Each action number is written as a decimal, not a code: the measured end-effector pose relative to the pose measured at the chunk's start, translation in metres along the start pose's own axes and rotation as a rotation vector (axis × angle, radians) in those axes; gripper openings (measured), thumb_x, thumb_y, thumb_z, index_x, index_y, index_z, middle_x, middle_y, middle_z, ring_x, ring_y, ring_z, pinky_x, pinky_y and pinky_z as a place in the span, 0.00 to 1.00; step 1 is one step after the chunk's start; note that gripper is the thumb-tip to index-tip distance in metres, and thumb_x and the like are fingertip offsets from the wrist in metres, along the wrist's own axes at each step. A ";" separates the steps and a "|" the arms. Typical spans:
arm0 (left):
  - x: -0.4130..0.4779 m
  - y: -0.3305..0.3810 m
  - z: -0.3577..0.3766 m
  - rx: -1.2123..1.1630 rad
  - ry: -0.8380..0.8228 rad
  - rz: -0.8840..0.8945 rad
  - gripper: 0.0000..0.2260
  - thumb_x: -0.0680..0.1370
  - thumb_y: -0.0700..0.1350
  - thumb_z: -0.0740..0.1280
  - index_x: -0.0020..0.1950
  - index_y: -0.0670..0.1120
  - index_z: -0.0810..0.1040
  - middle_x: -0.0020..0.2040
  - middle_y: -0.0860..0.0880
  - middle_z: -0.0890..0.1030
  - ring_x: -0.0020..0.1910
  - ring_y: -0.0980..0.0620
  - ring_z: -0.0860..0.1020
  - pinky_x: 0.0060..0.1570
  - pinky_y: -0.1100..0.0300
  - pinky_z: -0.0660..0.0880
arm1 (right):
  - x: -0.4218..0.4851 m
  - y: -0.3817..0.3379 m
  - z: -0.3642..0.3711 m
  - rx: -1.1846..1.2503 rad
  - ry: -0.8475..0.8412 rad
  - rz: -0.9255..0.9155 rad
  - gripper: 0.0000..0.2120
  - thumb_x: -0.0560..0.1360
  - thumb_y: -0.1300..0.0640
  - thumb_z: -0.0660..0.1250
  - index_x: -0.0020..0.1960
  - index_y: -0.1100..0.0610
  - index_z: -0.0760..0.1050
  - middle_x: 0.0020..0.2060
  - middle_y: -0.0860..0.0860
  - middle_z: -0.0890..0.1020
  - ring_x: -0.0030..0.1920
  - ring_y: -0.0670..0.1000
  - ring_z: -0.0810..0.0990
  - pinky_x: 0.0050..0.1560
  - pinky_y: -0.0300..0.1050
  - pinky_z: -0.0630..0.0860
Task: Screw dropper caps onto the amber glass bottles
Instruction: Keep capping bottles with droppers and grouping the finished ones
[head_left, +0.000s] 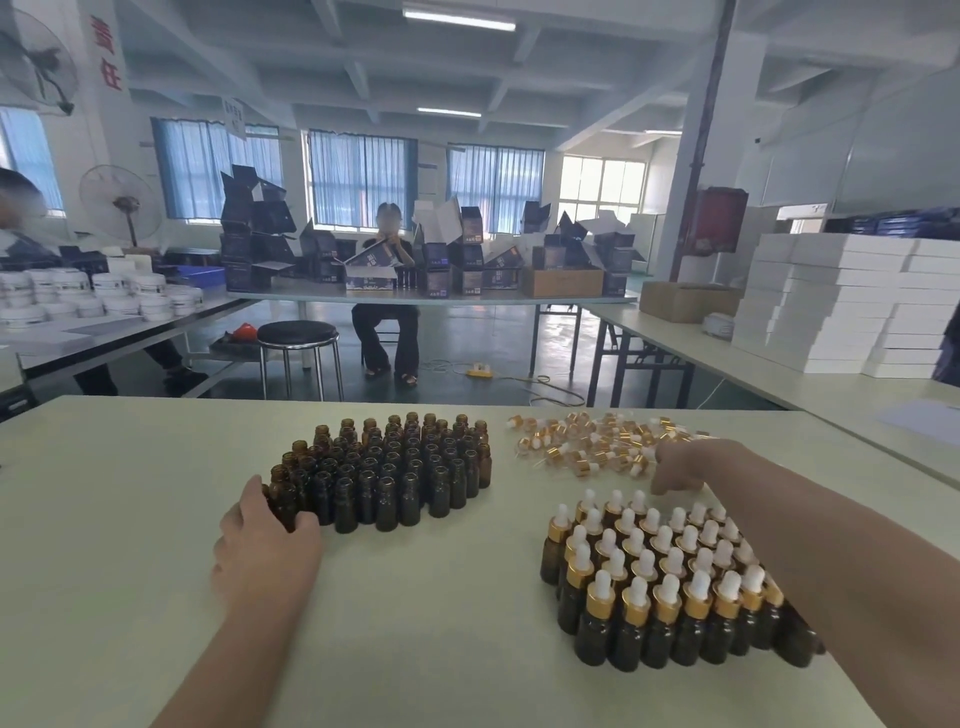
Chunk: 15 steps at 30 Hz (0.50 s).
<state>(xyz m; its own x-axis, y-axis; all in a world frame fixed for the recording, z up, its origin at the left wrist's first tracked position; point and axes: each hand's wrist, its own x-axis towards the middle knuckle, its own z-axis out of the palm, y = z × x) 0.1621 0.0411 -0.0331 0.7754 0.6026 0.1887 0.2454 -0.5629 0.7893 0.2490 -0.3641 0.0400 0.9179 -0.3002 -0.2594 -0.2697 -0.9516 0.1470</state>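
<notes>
Fluorescent tubes (460, 20) are lighting the beamed ceiling (311, 62); blue curtains (358, 176) are hanging along the far wall (293, 171); a black stool (297, 334) is standing on the grey floor (467, 343); white boxes (831, 301) are sitting stacked at right.

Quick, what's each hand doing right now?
Left hand: grips an uncapped amber bottle.
Right hand: at the dropper caps, grip cannot be told.
</notes>
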 end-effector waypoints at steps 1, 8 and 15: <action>0.000 0.000 0.000 -0.002 0.002 0.001 0.29 0.77 0.44 0.64 0.76 0.47 0.58 0.72 0.38 0.64 0.67 0.35 0.64 0.65 0.41 0.63 | 0.001 0.000 0.001 0.001 0.008 -0.007 0.29 0.77 0.53 0.65 0.74 0.57 0.60 0.70 0.56 0.68 0.67 0.56 0.70 0.65 0.51 0.71; -0.002 0.000 0.000 -0.066 0.111 -0.075 0.24 0.76 0.42 0.66 0.71 0.43 0.64 0.67 0.35 0.66 0.65 0.34 0.65 0.63 0.41 0.62 | 0.001 0.002 0.005 0.012 0.038 0.010 0.33 0.74 0.60 0.67 0.75 0.56 0.57 0.68 0.57 0.71 0.55 0.53 0.75 0.57 0.47 0.78; 0.001 -0.003 0.000 -0.060 0.112 -0.096 0.17 0.78 0.44 0.64 0.66 0.42 0.70 0.66 0.36 0.67 0.66 0.36 0.64 0.64 0.43 0.61 | -0.004 -0.002 0.006 -0.045 0.023 -0.028 0.24 0.78 0.61 0.62 0.73 0.62 0.63 0.65 0.57 0.72 0.61 0.54 0.75 0.58 0.43 0.75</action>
<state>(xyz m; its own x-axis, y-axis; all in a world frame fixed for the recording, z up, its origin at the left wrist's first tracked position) 0.1620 0.0433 -0.0358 0.6791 0.7135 0.1722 0.2775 -0.4668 0.8397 0.2443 -0.3616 0.0352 0.9315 -0.2715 -0.2422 -0.2310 -0.9556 0.1828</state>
